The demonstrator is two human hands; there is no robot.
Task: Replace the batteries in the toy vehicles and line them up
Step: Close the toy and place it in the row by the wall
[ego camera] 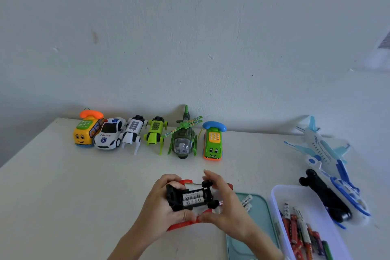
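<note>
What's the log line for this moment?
left hand: grips red car | right hand: grips car | car: upside down, batteries in bay, no cover on | row: six toys

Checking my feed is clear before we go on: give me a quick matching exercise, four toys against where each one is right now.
Things:
1. police car
2. helicopter
3. red car
4. airplane

Places:
A. held upside down in both hands
B. lying at the right, apart from the row
C. in the row, second from left
D. in the row, beside the green phone car

Pairs: 1-C, 2-D, 3-A, 4-B
</note>
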